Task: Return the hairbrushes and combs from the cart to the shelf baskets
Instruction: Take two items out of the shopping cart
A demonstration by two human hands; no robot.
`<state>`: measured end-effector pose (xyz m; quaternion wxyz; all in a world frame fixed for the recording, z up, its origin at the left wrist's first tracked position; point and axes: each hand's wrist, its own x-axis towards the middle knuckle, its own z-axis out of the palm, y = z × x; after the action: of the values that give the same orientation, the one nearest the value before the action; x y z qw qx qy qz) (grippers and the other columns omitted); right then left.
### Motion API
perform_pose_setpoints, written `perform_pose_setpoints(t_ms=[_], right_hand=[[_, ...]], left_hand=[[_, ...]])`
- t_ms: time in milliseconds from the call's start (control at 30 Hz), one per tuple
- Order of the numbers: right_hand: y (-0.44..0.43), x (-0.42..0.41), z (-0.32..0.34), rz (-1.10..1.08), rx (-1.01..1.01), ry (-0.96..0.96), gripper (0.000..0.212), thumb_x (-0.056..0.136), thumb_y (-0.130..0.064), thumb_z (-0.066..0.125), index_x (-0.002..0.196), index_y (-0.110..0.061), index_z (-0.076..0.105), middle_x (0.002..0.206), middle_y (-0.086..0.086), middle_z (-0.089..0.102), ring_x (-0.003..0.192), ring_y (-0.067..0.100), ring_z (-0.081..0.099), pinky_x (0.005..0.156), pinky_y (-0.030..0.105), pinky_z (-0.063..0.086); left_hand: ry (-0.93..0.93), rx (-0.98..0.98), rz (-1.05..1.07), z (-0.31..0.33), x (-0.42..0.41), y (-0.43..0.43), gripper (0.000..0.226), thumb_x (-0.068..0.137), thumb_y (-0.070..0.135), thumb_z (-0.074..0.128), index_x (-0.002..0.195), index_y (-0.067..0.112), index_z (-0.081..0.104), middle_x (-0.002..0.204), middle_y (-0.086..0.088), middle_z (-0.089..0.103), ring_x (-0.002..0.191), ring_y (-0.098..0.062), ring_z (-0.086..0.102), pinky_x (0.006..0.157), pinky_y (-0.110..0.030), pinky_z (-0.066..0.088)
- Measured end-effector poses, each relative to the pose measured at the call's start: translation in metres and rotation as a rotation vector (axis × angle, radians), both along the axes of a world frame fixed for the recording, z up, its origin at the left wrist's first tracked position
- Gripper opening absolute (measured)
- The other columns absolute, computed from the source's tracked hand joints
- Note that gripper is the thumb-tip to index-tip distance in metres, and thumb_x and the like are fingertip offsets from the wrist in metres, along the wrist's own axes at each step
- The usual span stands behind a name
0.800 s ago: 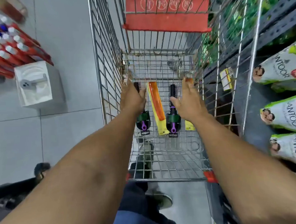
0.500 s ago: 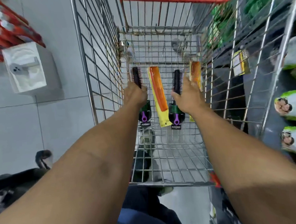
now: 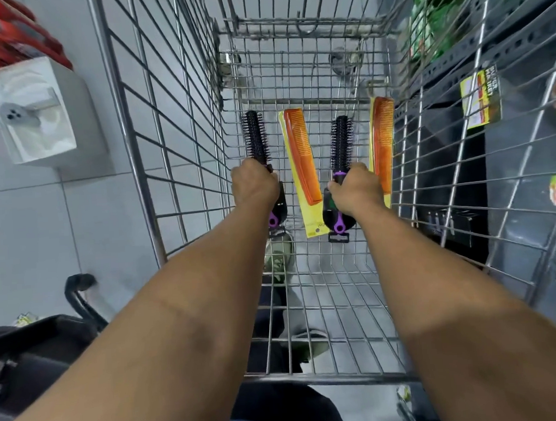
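Wire mesh of the cart [image 3: 175,151] frames everything in the head view, and both of your hands are down at its floor. Your left hand [image 3: 254,182] is curled tight around the handle of the left round brush [image 3: 256,136], whose bristle head points to the far end. Your right hand [image 3: 356,189] is wrapped around the handle of the right round brush [image 3: 341,141], and the right comb [image 3: 382,139] on its yellow card appears pinned under the same grip, though you cannot see the fingers well enough to be sure. The middle comb [image 3: 302,156] lies loose on the mesh between your two hands, touched by neither.

Against the earlier pictures, your hands have gone from flat, spread reaching to closed fists: first they only covered the items, now the two brush heads and the right comb stand clear beyond your knuckles. The cart also fills more of the view, so you have leaned in, and the white box [image 3: 33,111] on the floor at the left has drifted nearer the edge.

For the task, that likely means the pick-up is secured. The middle comb probably needs a second trip. No shelf baskets are visible here; the dark shelf [image 3: 494,50] runs along the right.
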<state>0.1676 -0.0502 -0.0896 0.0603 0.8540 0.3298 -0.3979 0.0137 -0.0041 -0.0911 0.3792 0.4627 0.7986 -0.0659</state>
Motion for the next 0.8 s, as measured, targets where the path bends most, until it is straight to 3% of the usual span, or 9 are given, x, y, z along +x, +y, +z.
perform_pose_setpoints(t_ms=[133, 233, 333, 400, 567, 700, 800], right_hand=[[0.002, -0.001, -0.004, -0.062, -0.008, 0.022, 0.043, 0.093, -0.028, 0.061, 0.125, -0.002, 0.049, 0.121, 0.017, 0.059, 0.105, 0.037, 0.061, 0.069, 0.034, 0.043], [0.004, -0.001, -0.001, -0.093, -0.006, 0.042, 0.041, 0.093, -0.025, 0.060, 0.125, -0.001, 0.049, 0.121, 0.017, 0.059, 0.102, 0.036, 0.061, 0.066, 0.032, 0.041], [0.006, -0.001, 0.004, -0.128, 0.017, 0.063, 0.040, 0.093, -0.024, 0.058, 0.124, -0.001, 0.050, 0.118, 0.016, 0.060, 0.087, 0.031, 0.058, 0.055, 0.028, 0.038], [0.006, -0.001, 0.007, -0.145, 0.046, 0.068, 0.038, 0.093, -0.024, 0.057, 0.122, 0.000, 0.052, 0.115, 0.017, 0.062, 0.080, 0.029, 0.055, 0.046, 0.025, 0.033], [0.003, -0.004, 0.027, -0.180, 0.135, 0.075, 0.038, 0.095, -0.022, 0.055, 0.124, 0.001, 0.048, 0.115, 0.016, 0.060, 0.096, 0.032, 0.062, 0.059, 0.029, 0.041], [-0.002, -0.004, 0.047, -0.226, 0.219, 0.076, 0.035, 0.094, -0.023, 0.056, 0.122, -0.002, 0.049, 0.106, 0.012, 0.058, 0.085, 0.028, 0.060, 0.053, 0.026, 0.041], [-0.006, -0.004, 0.064, -0.230, 0.298, 0.070, 0.035, 0.093, -0.020, 0.056, 0.122, -0.002, 0.049, 0.102, 0.011, 0.058, 0.082, 0.027, 0.058, 0.049, 0.023, 0.036]], left_hand=[[-0.034, 0.030, 0.090, 0.000, -0.003, 0.001, 0.029, 0.084, 0.021, 0.068, 0.106, 0.003, 0.062, 0.111, -0.016, 0.066, 0.102, -0.031, 0.063, 0.079, -0.033, 0.051], [-0.066, 0.022, 0.142, 0.001, -0.003, 0.002, 0.025, 0.082, 0.022, 0.070, 0.097, 0.003, 0.064, 0.103, -0.015, 0.069, 0.094, -0.028, 0.065, 0.073, -0.032, 0.054], [-0.118, 0.006, 0.213, 0.004, -0.002, 0.004, 0.028, 0.082, 0.024, 0.070, 0.100, 0.003, 0.063, 0.103, -0.013, 0.068, 0.091, -0.027, 0.064, 0.072, -0.030, 0.052], [-0.129, 0.017, 0.240, 0.006, -0.004, 0.002, 0.032, 0.083, 0.024, 0.069, 0.107, 0.005, 0.060, 0.107, -0.013, 0.066, 0.099, -0.028, 0.062, 0.073, -0.030, 0.048], [-0.181, 0.062, 0.307, 0.019, -0.004, -0.003, 0.031, 0.084, 0.026, 0.069, 0.107, 0.010, 0.056, 0.096, -0.006, 0.061, 0.097, -0.025, 0.059, 0.074, -0.029, 0.044], [-0.241, 0.124, 0.309, 0.039, -0.003, 0.000, 0.031, 0.082, 0.030, 0.067, 0.105, 0.013, 0.056, 0.093, -0.002, 0.059, 0.092, -0.024, 0.058, 0.076, -0.031, 0.047], [-0.306, 0.186, 0.306, 0.057, -0.001, 0.002, 0.025, 0.081, 0.030, 0.067, 0.095, 0.018, 0.051, 0.088, 0.001, 0.058, 0.080, -0.019, 0.056, 0.062, -0.025, 0.040]])
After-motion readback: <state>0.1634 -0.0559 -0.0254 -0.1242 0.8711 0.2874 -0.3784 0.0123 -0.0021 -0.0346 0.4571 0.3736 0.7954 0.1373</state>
